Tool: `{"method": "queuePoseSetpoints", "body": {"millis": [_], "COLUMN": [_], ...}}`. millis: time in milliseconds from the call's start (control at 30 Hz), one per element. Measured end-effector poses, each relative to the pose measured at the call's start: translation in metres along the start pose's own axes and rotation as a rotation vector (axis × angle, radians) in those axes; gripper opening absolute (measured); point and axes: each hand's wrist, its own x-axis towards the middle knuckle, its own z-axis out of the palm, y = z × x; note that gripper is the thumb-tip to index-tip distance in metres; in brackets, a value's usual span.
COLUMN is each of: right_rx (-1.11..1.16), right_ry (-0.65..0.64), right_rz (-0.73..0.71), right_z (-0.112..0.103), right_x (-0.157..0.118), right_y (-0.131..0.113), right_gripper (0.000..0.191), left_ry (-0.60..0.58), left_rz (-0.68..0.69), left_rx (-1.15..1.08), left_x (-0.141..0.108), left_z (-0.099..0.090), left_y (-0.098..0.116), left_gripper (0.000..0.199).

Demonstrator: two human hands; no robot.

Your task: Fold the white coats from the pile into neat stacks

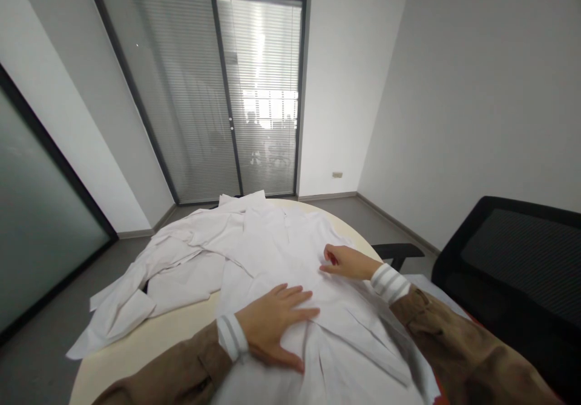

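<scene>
A white garment that looks like a shirt or coat lies spread over the round table, with creases and loose folds toward me. My left hand rests flat on it, fingers spread and thumb out to the side. Further up and to the right, my right hand is at the garment's right part, its fingers loosely curled with a gap between thumb and forefinger. Nothing shows in that gap. Whether its fingertips touch the cloth I cannot tell. The garment's near edge runs out of view below.
More white clothing lies crumpled on the left of the cream tabletop, partly hanging over its edge. A black mesh chair stands close on the right, its armrest near the table. Glass panels with blinds are behind.
</scene>
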Motion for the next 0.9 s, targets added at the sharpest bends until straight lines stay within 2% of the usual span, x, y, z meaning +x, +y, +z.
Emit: {"method": "queuePoseSetpoints", "body": {"millis": [100,167,267,333,367,467,567,733,900], "right_rx": [-0.047,-0.045,-0.043,-0.04,-0.036,-0.029,-0.034,-0.033,-0.029], "right_ry": [0.058,-0.024,-0.146,-0.165,-0.166,-0.179,-0.19,-0.199,-0.21], "right_rz": [0.007,0.062,0.157,0.178,0.178,0.178,0.184,0.195,0.204], "right_z": [0.013,0.023,0.036,0.04,0.04,0.039,0.037,0.038,0.04], "right_x": [0.009,0.015,0.023,0.026,0.027,0.031,0.034,0.037,0.036], "right_y": [0.0,0.003,0.008,0.011,0.011,0.012,0.013,0.012,0.013], "right_gripper": [0.071,0.085,0.091,0.092,0.092,0.095,0.096,0.096,0.097], "left_ry": [-0.035,-0.026,-0.013,-0.001,0.01,0.051,0.052,-0.012,-0.054], "left_rz": [0.123,0.171,0.231,0.238,0.238,0.258,0.271,0.206,0.159], "left_rx": [0.02,0.067,0.177,0.297,0.357,0.457,0.445,0.374,0.394], "left_x": [-0.002,-0.001,0.003,0.007,0.009,0.012,0.013,0.014,0.015], "left_z": [0.004,0.006,0.01,0.016,0.02,0.032,0.036,0.035,0.04], "left_y": [0.021,0.031,0.045,0.055,0.059,0.068,0.069,0.068,0.071], "left_gripper": [0.08,0.073,0.048,0.024,0.018,0.022,0.025,0.031,0.024]}}
